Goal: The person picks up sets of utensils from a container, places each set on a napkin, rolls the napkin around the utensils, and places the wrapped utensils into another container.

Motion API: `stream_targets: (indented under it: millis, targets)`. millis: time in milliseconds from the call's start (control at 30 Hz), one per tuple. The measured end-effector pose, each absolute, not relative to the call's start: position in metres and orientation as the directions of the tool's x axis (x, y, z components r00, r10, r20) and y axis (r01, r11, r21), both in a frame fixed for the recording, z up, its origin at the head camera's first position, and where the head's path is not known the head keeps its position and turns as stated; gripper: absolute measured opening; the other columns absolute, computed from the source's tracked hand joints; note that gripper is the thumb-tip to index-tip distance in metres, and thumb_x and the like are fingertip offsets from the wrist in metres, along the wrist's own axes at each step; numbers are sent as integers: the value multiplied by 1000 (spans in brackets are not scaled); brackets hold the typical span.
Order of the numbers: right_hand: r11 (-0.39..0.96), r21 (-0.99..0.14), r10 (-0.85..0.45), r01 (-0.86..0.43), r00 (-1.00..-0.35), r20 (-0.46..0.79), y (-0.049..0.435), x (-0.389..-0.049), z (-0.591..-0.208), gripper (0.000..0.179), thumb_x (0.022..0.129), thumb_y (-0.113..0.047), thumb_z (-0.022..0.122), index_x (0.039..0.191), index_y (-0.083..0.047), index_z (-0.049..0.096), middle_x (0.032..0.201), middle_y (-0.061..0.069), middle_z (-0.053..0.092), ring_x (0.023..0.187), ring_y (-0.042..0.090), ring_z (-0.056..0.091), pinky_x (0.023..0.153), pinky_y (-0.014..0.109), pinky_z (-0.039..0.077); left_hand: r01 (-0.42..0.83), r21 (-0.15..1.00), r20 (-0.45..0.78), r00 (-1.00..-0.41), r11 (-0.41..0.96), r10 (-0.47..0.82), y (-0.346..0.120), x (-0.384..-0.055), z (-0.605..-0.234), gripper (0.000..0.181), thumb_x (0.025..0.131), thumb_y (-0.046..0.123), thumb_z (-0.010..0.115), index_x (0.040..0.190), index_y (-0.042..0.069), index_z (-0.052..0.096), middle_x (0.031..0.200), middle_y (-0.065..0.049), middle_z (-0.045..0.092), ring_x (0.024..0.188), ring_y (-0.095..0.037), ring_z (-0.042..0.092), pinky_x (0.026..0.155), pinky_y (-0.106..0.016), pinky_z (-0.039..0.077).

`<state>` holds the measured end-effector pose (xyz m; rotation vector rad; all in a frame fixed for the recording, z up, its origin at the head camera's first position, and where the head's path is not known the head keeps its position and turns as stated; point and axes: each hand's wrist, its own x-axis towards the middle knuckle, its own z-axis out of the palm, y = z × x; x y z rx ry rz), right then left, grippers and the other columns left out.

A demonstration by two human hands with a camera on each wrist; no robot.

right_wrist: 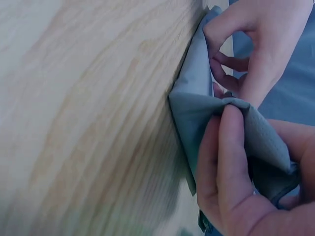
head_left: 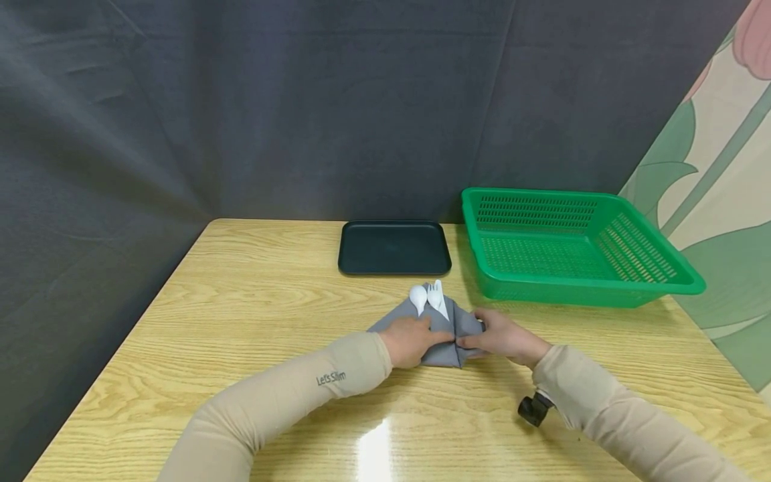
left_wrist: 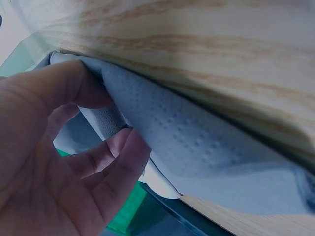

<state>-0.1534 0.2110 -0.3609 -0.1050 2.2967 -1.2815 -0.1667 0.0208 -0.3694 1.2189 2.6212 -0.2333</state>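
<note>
A grey cloth napkin, partly folded, lies on the table with a white spoon and a white fork poking out of its far end. A slim white piece, its kind unclear, shows beside the fork. My left hand holds the napkin's middle, its thumb and curled fingers against the cloth in the left wrist view. On the other side, my right hand pinches the raised right flap. In the right wrist view, this folded flap stands between the right thumb and fingers. The cutlery's lower ends are hidden by cloth.
Beyond the napkin sits a black tray. A green plastic basket stands at the back right, close to the right hand. A dark cloth hangs behind the wooden table.
</note>
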Motion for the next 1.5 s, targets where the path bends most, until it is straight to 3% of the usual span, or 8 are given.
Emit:
stream_targets:
  millis: [467, 633, 800, 867, 1000, 1100, 1300, 1500]
  targets:
    - [537, -825, -295, 176, -877, -379, 201, -152, -369, 42, 88, -10, 61, 119, 14, 45, 102, 19, 59, 81, 12, 62, 73, 28, 56, 724, 74, -300, -639, 685, 708, 15, -173, -371, 62, 88, 17, 62, 143, 31, 36, 132, -9, 50, 89, -17, 60, 67, -23, 45]
    - [536, -823, -282, 186, -880, -383, 198, -150, -371, 44, 87, -10, 61, 120, 14, 44, 105, 22, 58, 84, 15, 63, 75, 30, 57, 717, 127, -292, -633, 686, 716, 13, -178, -372, 66, 86, 18, 65, 144, 25, 34, 128, -7, 52, 91, -15, 57, 76, -22, 45]
    - [516, -836, -299, 188, -875, -381, 194, -148, -370, 42, 87, -9, 60, 118, 13, 44, 105, 22, 57, 86, 16, 64, 77, 33, 57, 682, 229, -273, -640, 695, 718, 9, -180, -372, 71, 86, 15, 64, 146, 11, 27, 137, -7, 49, 111, -16, 56, 94, -22, 45]
    - [502, -843, -308, 191, -872, -381, 194, -147, -370, 42, 86, -8, 60, 118, 13, 43, 105, 22, 56, 86, 17, 64, 77, 34, 57, 695, 208, -241, -646, 689, 724, 7, -178, -374, 64, 87, 15, 63, 142, 9, 31, 135, -6, 51, 113, -16, 57, 96, -23, 45]
    - [502, -844, -313, 188, -871, -380, 193, -147, -370, 42, 86, -7, 60, 118, 14, 43, 106, 23, 56, 87, 18, 64, 78, 35, 57, 761, 21, -161, -637, 648, 754, 3, -169, -378, 48, 92, 20, 58, 136, 11, 43, 124, -5, 55, 105, -15, 59, 91, -23, 48]
    - [509, -838, -297, 197, -874, -385, 192, -146, -369, 40, 86, -7, 60, 117, 13, 44, 106, 23, 56, 87, 18, 64, 77, 35, 57, 789, -58, -115, -613, 611, 781, 0, -162, -379, 43, 95, 21, 54, 137, 14, 46, 127, -7, 52, 107, -16, 58, 89, -23, 48]
    - [511, -834, -286, 208, -874, -393, 191, -146, -368, 46, 88, -13, 61, 121, 13, 42, 110, 24, 55, 88, 17, 64, 78, 34, 57, 815, -90, -87, -579, 573, 811, -4, -153, -379, 44, 96, 12, 51, 138, 19, 45, 124, -7, 54, 105, -15, 58, 81, -20, 51]
    - [468, -841, -285, 270, -855, -433, 189, -145, -364, 61, 92, -35, 58, 130, 9, 39, 117, 21, 50, 94, 18, 62, 83, 34, 56, 815, -55, -37, -578, 576, 815, -6, -151, -381, 44, 94, 8, 54, 136, 19, 48, 114, -6, 58, 95, -16, 61, 75, -23, 52]
